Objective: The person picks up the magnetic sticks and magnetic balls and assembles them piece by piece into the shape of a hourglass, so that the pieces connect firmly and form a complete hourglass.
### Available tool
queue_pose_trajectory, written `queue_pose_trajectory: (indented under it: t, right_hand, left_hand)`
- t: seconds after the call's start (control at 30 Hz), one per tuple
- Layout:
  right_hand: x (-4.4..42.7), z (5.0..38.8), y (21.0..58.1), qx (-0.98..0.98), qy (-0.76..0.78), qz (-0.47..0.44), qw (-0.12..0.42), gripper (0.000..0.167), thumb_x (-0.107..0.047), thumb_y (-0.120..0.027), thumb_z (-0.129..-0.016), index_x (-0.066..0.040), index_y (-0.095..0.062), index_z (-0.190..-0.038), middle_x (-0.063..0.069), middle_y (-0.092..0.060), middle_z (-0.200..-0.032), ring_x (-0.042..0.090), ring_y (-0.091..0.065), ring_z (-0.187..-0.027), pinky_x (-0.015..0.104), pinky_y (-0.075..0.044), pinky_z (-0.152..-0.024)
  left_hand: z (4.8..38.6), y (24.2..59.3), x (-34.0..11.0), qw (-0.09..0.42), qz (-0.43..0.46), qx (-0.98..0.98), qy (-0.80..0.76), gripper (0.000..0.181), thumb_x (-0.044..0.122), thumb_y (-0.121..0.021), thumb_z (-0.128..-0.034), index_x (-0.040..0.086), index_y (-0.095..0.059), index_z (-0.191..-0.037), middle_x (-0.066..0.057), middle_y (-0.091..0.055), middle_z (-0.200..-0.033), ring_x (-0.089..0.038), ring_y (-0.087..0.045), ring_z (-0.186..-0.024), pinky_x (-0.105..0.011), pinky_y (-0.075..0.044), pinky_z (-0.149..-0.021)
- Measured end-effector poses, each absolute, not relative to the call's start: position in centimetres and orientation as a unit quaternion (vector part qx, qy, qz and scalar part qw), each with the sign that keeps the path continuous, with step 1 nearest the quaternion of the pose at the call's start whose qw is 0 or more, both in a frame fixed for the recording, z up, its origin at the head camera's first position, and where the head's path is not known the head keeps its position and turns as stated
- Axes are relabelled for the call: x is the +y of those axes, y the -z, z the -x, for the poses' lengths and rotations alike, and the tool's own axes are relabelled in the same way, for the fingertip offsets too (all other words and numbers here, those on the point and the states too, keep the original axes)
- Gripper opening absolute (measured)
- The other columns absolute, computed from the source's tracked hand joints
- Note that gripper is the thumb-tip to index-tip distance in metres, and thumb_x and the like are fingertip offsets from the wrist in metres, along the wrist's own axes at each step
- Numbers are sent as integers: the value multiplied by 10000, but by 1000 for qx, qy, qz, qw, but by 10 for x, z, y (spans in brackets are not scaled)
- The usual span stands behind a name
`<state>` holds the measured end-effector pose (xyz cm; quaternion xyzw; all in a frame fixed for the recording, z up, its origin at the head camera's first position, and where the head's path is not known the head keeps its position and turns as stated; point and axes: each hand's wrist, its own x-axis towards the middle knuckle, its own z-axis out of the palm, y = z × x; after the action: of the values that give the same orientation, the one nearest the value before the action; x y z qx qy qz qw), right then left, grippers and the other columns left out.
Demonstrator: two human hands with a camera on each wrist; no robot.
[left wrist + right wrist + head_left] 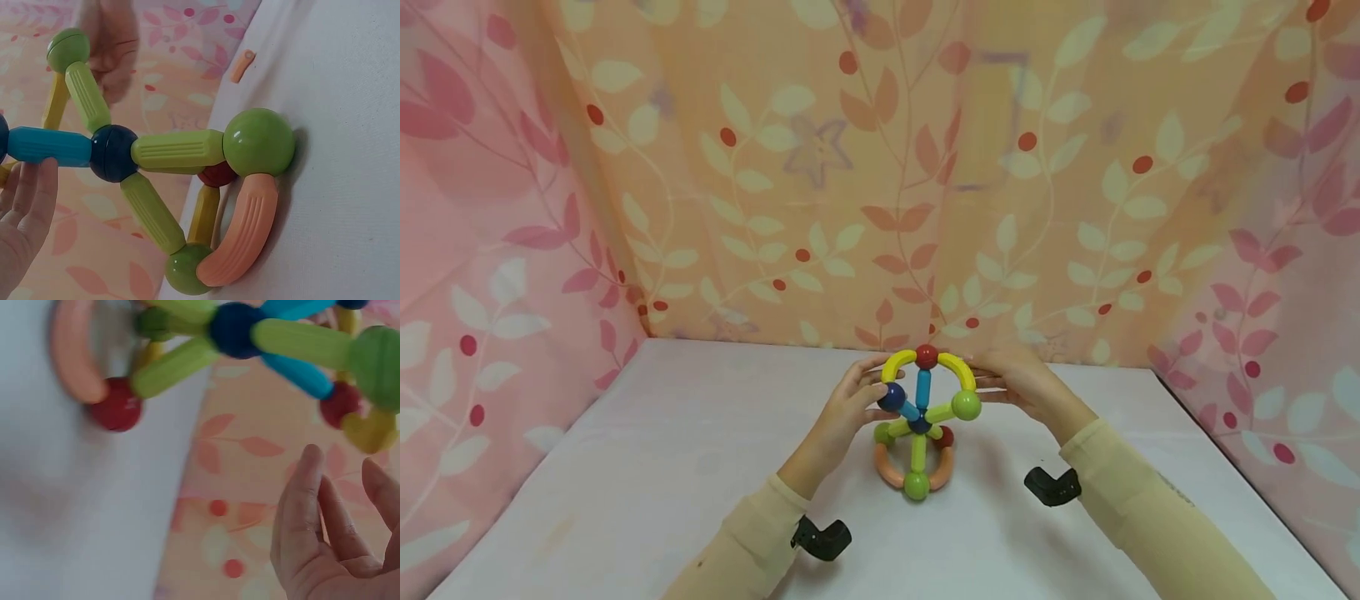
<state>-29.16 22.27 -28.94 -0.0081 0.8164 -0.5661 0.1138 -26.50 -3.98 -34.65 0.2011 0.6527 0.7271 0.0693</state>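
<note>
A ball-and-rod construction stands upright on the white table in the head view. Its base has an orange curved ring, green balls and a red ball. Green and blue rods meet at a dark blue ball in the centre, and yellow curved pieces arch to a red top ball. My left hand holds it at the upper left, thumb by a dark blue ball, fingers behind the blue rod. Beside the upper right, my right hand has extended, spread fingers, apart from the toy.
A small loose orange piece lies on the table behind the construction. Patterned cloth hangs behind and at both sides of the table. Black curved bands' ends stick out by both sleeves.
</note>
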Motion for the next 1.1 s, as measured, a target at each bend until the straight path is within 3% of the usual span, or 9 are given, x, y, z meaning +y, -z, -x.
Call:
queue_pose_trajectory:
  t: [0.23,0.43,0.6,0.9,1.1]
  right_hand:
    - [245,279,336,777,602,-34,181,446,-221,-621,-978,86,-579,-1298,120,-718,-1116,268,-709,-1048,394,-568,-937]
    - [241,275,368,747,624,-63,219,421,-145,-642,-956,115,-577,-1280,92,-744,-999,175,-723,-903,307,-599,-854]
    - [228,277,380,746,623,-80,221,352,-154,-663,-945,61,-654,-1223,83,-755,-985,177,-729,-873,295,-606,-817]
    - [215,291,379,723,650,-96,213,355,-122,-681,-929,63,-645,-1230,73,-752,-971,179,-736,-870,336,-589,-889]
    - [203,302,382,722,653,-86,212,324,-72,-660,-934,63,-654,-1228,119,-741,-1087,162,-718,-902,305,-582,-902]
  left_hand:
    - [267,347,-38,70,-198,652,-728,473,211,-442,-1016,155,-355,-1477,-178,-506,-1458,-233,-627,-1135,-431,-540,-1000]
    - [266,347,-39,68,-192,654,-728,474,202,-439,-1012,152,-362,-1477,-175,-515,-1453,-213,-634,-1111,-428,-542,-996]
    - [266,348,-42,70,-198,651,-729,467,217,-426,-1026,154,-357,-1484,-182,-499,-1467,-191,-632,-1114,-434,-540,-1001]
    - [269,348,-43,62,-202,654,-727,459,316,-446,-1034,165,-387,-1463,-190,-551,-1412,-236,-615,-1177,-402,-554,-974]
    - [267,348,-44,60,-172,662,-727,435,309,-447,-1033,174,-425,-1446,-197,-600,-1335,-222,-629,-1111,-354,-563,-909]
